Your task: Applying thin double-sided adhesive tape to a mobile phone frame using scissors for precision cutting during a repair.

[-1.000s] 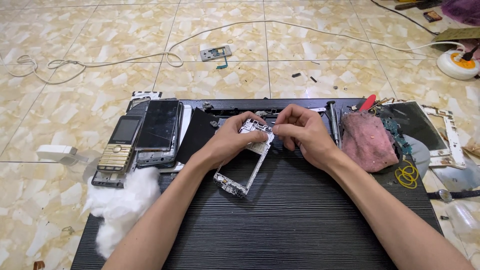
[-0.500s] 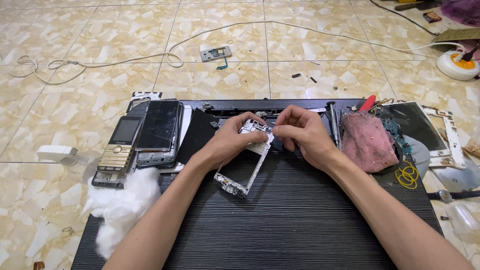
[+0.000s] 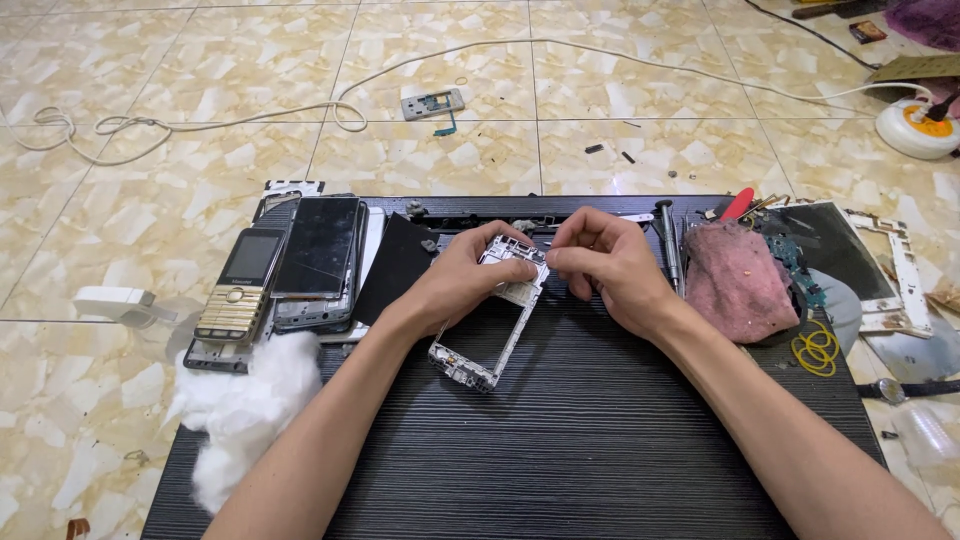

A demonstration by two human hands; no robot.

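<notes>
Phone frame (image 3: pixel 487 325) stripped, board out; left hand (image 3: pixel 462 285) gripped frame, right hand (image 3: pixel 600 262) pinched small part at top; reassembly undone.

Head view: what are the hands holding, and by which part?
Both grip a bare phone frame at its upper end: left hand around the top-left edge, right hand pinching the top-right corner.

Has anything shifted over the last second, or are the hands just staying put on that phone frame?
Hardly anything moved. The left hand still grips the phone frame and the right hand still pinches at its top end. The gold phone, cotton and pink cloth lie where they were.
</notes>
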